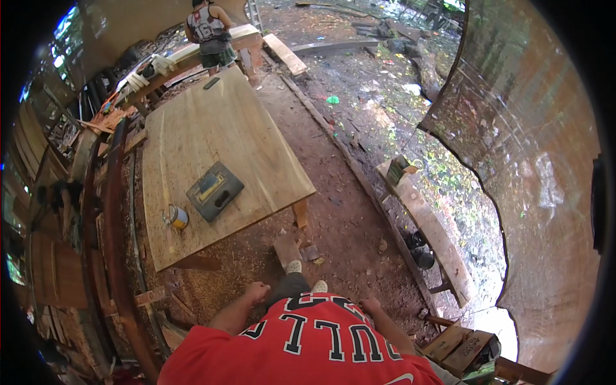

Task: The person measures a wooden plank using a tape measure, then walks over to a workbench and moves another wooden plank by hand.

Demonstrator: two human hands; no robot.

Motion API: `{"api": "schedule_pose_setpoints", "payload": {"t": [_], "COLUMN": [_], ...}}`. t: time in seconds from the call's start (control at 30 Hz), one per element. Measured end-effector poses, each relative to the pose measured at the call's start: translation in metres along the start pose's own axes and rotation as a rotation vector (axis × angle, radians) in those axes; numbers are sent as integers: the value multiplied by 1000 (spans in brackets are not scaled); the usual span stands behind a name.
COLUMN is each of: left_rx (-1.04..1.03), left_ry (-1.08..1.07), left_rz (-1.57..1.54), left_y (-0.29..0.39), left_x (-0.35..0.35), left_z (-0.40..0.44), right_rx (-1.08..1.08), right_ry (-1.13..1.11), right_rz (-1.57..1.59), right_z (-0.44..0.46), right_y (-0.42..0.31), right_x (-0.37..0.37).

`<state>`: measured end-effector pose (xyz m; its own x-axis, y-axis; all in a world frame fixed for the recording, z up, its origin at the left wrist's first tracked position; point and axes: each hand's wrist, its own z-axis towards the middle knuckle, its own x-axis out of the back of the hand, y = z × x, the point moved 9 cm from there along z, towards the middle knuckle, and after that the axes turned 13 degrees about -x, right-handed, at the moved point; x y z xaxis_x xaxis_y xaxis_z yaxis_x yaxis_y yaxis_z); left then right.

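Note:
My left hand (258,292) hangs beside my thigh, its fingers curled in; whether anything is inside is too small to make out. My right hand (370,305) is low at my other side, close to the red shirt, with its fingers hard to make out. Neither hand touches the wooden table (256,147) in front of me. On the table lie a dark case (215,192) with a yellow part on top, an open can (178,217) with a wire handle, and a small dark object (211,83) near the far end.
A person (210,32) stands at a far workbench (179,67). A narrow plank bench (428,232) runs along the right, near a hanging sheet (513,122). Cardboard boxes (459,350) sit at the lower right. Long boards (115,237) line the left. Wood blocks (286,249) lie by my feet.

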<state>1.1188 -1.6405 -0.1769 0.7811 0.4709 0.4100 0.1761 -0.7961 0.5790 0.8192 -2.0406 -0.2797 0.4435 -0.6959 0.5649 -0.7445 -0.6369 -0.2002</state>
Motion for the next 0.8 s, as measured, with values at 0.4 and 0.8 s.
{"api": "schedule_pose_setpoints", "payload": {"t": [0.4, 0.8], "left_rx": [5, -13], "left_ry": [5, -9], "left_rz": [7, 48], "left_y": [-4, -22], "left_x": [-3, -9], "left_z": [4, 16], "right_rx": [22, 69], "right_ry": [-32, -128], "right_rz": [268, 264], "right_z": [-34, -56], "right_y": [-23, -44], "right_x": [24, 35]}}
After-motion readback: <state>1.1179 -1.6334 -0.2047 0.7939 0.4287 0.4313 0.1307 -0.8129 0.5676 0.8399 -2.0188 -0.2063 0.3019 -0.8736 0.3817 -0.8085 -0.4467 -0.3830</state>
